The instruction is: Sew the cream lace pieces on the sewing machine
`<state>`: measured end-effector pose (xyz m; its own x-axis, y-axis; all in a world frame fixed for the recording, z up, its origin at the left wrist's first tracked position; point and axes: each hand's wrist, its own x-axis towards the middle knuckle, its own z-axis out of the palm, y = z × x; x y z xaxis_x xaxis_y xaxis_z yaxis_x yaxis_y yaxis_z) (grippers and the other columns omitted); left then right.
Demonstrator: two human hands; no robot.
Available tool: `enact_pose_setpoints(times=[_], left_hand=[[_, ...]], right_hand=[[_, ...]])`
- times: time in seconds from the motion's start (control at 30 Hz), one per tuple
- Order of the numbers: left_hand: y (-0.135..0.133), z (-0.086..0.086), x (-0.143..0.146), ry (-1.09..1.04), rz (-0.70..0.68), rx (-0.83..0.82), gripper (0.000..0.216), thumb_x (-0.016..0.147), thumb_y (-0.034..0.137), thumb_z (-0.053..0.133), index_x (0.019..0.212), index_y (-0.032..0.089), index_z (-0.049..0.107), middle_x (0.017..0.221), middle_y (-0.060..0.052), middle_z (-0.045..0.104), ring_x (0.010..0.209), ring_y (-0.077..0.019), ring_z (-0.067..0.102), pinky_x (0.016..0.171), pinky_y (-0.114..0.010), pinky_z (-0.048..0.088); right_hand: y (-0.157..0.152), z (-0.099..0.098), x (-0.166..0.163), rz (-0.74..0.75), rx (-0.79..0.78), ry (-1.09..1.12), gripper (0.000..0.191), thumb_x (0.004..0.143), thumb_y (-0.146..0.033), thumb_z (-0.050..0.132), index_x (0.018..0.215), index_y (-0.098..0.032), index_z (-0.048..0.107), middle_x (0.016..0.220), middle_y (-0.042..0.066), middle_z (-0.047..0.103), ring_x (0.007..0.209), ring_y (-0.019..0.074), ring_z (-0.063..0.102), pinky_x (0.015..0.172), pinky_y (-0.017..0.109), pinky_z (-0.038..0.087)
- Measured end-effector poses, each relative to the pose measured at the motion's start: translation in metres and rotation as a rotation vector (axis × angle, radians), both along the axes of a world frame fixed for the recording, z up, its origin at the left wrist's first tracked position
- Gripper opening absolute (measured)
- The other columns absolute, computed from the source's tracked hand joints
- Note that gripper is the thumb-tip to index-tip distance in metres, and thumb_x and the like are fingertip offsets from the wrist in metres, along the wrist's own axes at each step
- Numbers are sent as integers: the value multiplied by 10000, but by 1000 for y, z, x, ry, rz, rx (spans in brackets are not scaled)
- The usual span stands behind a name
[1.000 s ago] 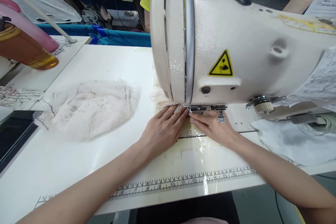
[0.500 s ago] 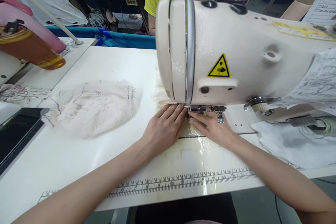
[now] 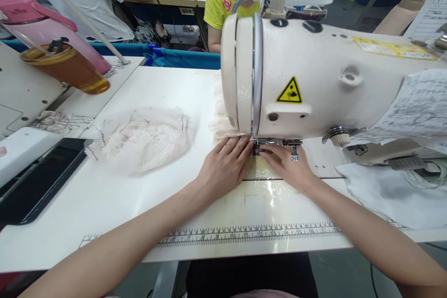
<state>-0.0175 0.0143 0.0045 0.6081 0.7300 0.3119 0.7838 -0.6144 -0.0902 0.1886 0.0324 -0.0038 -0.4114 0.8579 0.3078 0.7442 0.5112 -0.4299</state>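
Note:
My left hand (image 3: 225, 163) lies with its fingers stretched out flat, the tips on the near edge of a pale lace-like fabric (image 3: 221, 118) left of the presser foot (image 3: 257, 149). Most of that fabric is hidden behind the head of the sewing machine (image 3: 296, 65). My right hand (image 3: 291, 165) is on the other side of the foot, thumb and forefinger extended toward it and slightly apart. Metal parts of the machine cover some of its fingers. Whether cloth lies under the right fingertips cannot be made out.
A sheer, pale lace piece with loose threads (image 3: 145, 142) lies to the left. Beyond it are a black phone-like device (image 3: 45, 179), an amber cup (image 3: 70, 67) and a pink bottle (image 3: 59, 32). White cloth (image 3: 380, 195) rests at right. A printed ruler (image 3: 244, 235) runs along the front edge.
The view has swung a little, so the table items appear farther right. Both hands stay at the presser foot, with only slight shifts of the fingers.

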Motion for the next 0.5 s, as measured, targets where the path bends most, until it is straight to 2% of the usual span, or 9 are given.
enact_pose_setpoints(times=[0.17,0.23,0.33,0.43,0.5], left_hand=[[-8,4,4,30,-1,60,392,937,255,416,1266,85,545,1293,-136,583,1227,-275,511,1036,-431,404],[-11,12,5,44,37,18,354,949,271,420,1245,133,556,1271,-101,603,1213,-239,520,1005,-390,427],[-11,30,-8,76,237,-95,271,955,257,407,1113,180,613,1108,-59,672,1007,-194,612,774,-310,508],[-11,47,-39,78,493,-85,237,928,223,410,973,138,626,940,-103,671,828,-222,617,509,-272,428],[-12,52,-63,55,649,-66,218,899,227,430,939,124,618,927,-135,654,840,-262,611,468,-268,373]], right_hand=[[3,-1,3,0,118,13,289,921,-421,463,941,-240,688,906,42,725,878,227,658,765,359,485],[2,-2,4,2,147,-1,284,916,-419,471,917,-238,689,906,44,724,878,233,655,761,358,470],[1,-4,4,-4,160,8,303,916,-434,462,885,-233,687,893,41,725,840,223,656,741,343,449],[-1,-6,5,10,203,3,315,926,-432,440,890,-231,680,844,27,727,735,198,646,715,335,426],[-1,-10,6,19,245,-19,311,938,-416,420,919,-233,671,811,15,725,662,179,627,698,334,404]])
